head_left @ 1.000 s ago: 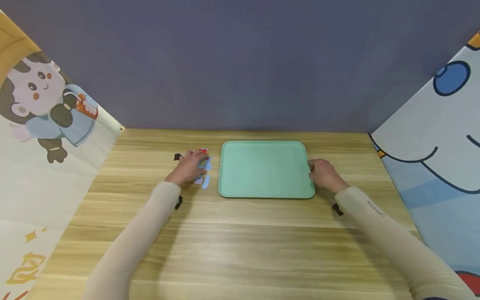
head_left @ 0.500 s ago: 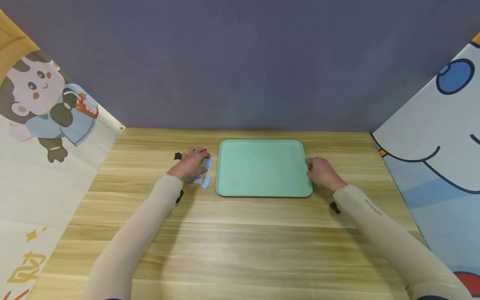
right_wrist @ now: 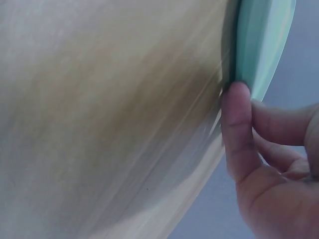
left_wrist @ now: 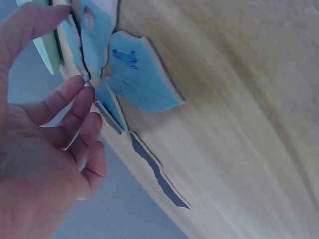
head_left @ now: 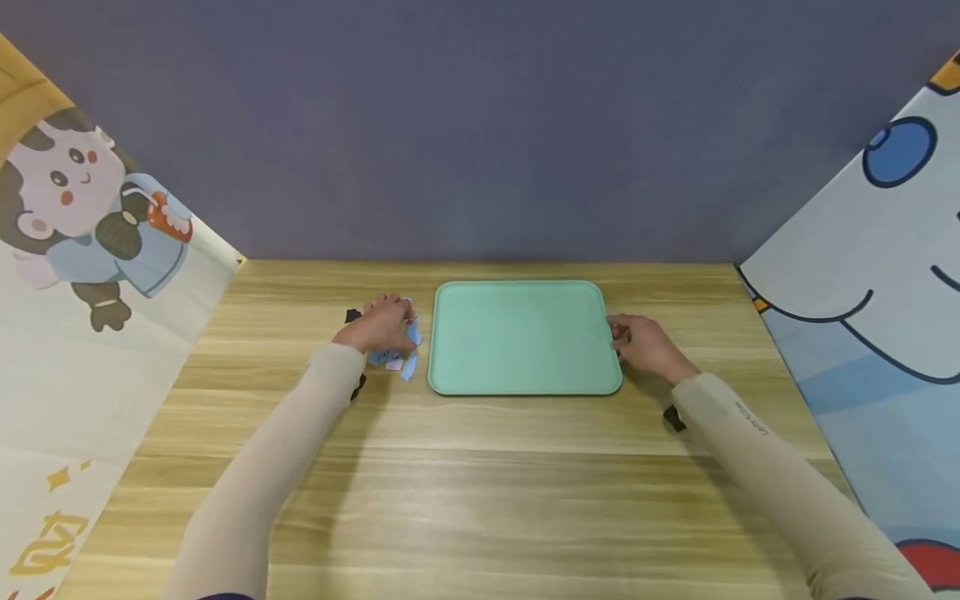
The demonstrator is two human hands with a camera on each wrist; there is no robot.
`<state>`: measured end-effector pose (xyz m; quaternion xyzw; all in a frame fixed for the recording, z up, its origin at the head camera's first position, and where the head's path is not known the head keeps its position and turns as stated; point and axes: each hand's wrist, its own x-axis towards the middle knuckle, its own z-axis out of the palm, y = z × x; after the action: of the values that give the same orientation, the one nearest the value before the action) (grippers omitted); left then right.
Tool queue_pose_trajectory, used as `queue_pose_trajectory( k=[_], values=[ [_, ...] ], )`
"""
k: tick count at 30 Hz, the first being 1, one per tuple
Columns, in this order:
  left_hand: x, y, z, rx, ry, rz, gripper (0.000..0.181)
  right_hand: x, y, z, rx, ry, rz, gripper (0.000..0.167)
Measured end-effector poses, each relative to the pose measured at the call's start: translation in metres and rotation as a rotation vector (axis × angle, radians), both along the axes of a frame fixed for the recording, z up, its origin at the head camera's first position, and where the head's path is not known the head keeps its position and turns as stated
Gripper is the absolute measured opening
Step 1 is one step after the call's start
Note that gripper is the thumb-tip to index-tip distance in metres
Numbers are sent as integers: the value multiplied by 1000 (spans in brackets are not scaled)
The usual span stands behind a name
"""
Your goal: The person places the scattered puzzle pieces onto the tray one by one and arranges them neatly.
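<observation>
My left hand (head_left: 381,324) is over a small cluster of flat puzzle pieces (head_left: 394,359), blue and lavender, left of the mint green tray (head_left: 517,337). In the left wrist view its thumb and bent fingers hold opposite ends of a narrow blue puzzle piece (left_wrist: 75,47). A broader blue piece (left_wrist: 144,74) lies beside the fingertips. Part of the cluster is hidden under the palm. At the tray's right side, my right hand (head_left: 648,346) pinches the rim between thumb and fingers.
Dark pieces lie at the left, one (head_left: 352,316) behind the left wrist and one (head_left: 358,386) beside the sleeve. Another dark piece (head_left: 674,418) is near the right sleeve. A grey panel (head_left: 487,133) closes off the wooden table (head_left: 510,500) at the back.
The tray has shifted slightly left with my right hand on its rim. My left hand stays over the cluster, and the red patch beside its fingers shows less now.
</observation>
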<state>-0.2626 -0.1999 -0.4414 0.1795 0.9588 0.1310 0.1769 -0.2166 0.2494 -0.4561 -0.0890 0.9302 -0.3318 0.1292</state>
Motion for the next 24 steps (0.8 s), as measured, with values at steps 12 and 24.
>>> queue_pose_trajectory(
  k=[12, 24],
  values=[
    [-1, 4, 0, 123, 145, 10, 59, 0, 5, -4, -10, 23, 18, 48],
    [-4, 39, 7, 135, 202, 17, 63, 0, 5, -6, -28, 23, 21, 48]
  ],
)
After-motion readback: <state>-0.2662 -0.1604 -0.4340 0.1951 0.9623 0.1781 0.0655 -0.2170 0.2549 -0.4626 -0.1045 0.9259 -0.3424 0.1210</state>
